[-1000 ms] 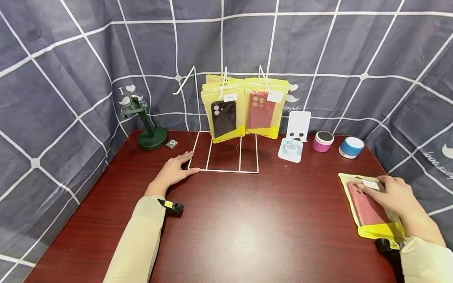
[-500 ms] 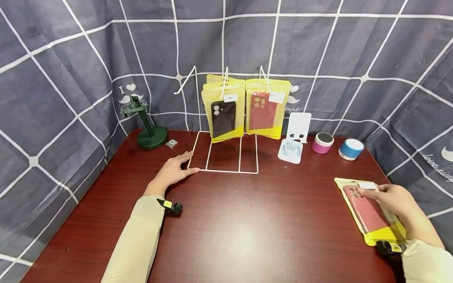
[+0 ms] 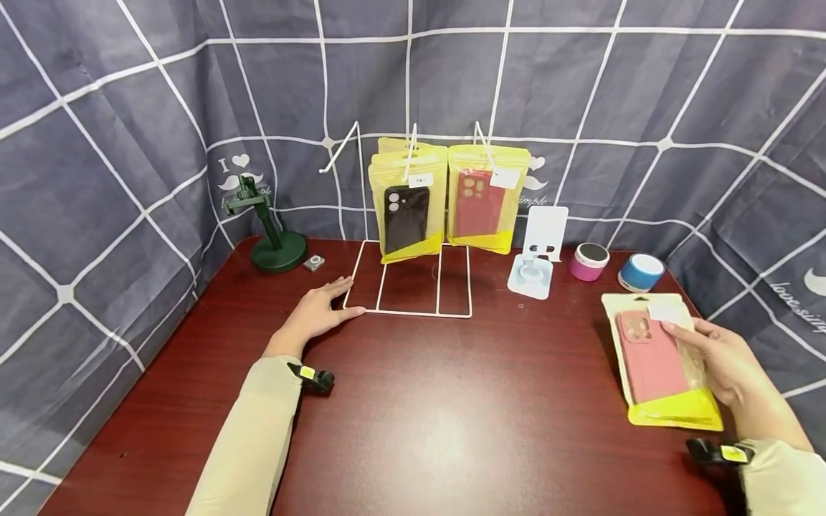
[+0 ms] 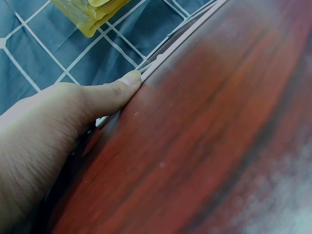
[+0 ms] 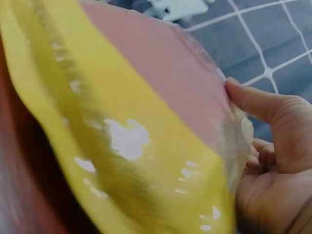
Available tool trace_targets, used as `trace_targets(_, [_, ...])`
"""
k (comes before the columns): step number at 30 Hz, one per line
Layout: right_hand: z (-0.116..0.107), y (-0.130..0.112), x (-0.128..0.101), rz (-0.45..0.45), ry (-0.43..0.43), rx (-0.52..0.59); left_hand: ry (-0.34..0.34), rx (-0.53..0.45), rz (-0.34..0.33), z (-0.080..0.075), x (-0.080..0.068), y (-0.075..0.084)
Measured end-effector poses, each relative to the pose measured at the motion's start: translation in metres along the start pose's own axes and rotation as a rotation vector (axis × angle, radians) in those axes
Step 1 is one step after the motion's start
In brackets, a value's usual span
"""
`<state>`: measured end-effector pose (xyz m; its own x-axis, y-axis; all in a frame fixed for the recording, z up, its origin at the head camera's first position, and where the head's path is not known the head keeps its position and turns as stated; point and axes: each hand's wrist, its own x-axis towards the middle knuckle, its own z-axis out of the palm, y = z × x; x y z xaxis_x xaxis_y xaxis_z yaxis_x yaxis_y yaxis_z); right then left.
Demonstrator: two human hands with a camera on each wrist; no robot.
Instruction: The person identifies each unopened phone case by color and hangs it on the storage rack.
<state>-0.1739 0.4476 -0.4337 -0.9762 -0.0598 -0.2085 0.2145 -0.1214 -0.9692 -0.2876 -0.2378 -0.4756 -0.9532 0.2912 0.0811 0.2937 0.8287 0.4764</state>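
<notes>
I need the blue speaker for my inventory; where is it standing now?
In the head view, the blue speaker stands at the table's far right, beside the pink speaker and just beyond the yellow pouch held in the right hand.

Grey-blue white-gridded cloth hangs behind a glossy reddish-brown table.
</notes>
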Motion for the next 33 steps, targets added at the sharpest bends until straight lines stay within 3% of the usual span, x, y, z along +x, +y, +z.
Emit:
trace_targets(4, [0.015, -0.010, -0.001, -0.077, -0.082, 0.158, 0.002, -0.007, -0.001, 0.003, 0.001, 0.002])
trace_targets(8, [0.043, -0.024, -0.003, -0.183, -0.070, 0.219, 0.000, -0.021, 0.001, 0.005, 0.001, 0.004])
trace_targets(13, [0.085, -0.049, -0.003, -0.294, -0.051, 0.183, 0.001, -0.015, 0.008, 0.007, 0.001, 0.004])
trace_targets(25, [0.160, -0.081, 0.008, -0.440, -0.183, 0.193, 0.001, -0.001, 0.024, 0.009, 0.001, 0.003])
trace_targets(33, [0.209, -0.098, 0.025, -0.518, -0.154, 0.158, 0.009, -0.003, 0.021, 0.002, 0.000, 0.000])
